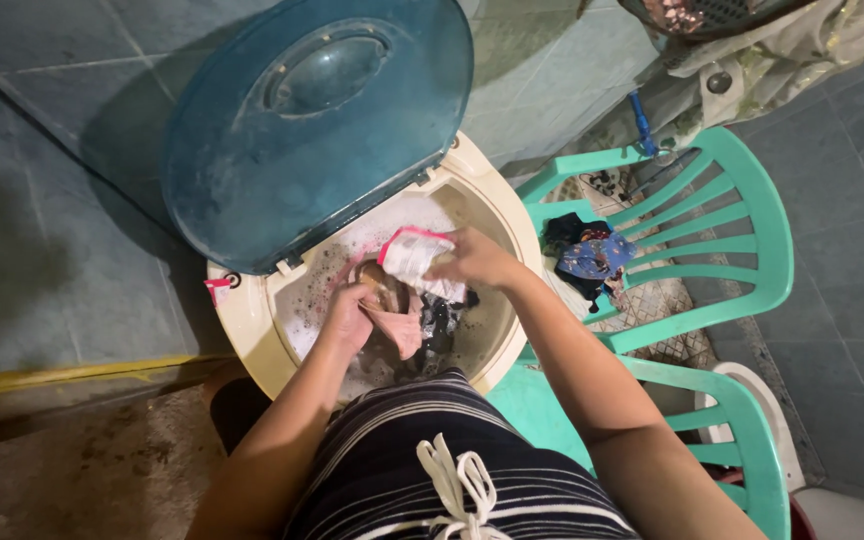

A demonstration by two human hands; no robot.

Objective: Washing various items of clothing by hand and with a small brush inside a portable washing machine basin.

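Observation:
A round cream washing tub point(252, 335) stands in front of me, its blue see-through lid point(317, 130) raised open at the back. Inside are soapy water with foam point(402, 215) and several wet clothes. My left hand point(347, 320) is down in the tub, gripping a pink wet garment point(400, 330). My right hand point(472, 258) holds up a white cloth with a pink edge point(412, 255) above the water. A dark garment point(440, 318) hangs beneath the white cloth.
A green plastic chair point(712, 230) stands to the right of the tub with dark and blue patterned clothes point(587, 255) on its seat. A second green chair point(742, 430) is nearer me. Grey tiled wall and floor surround the tub.

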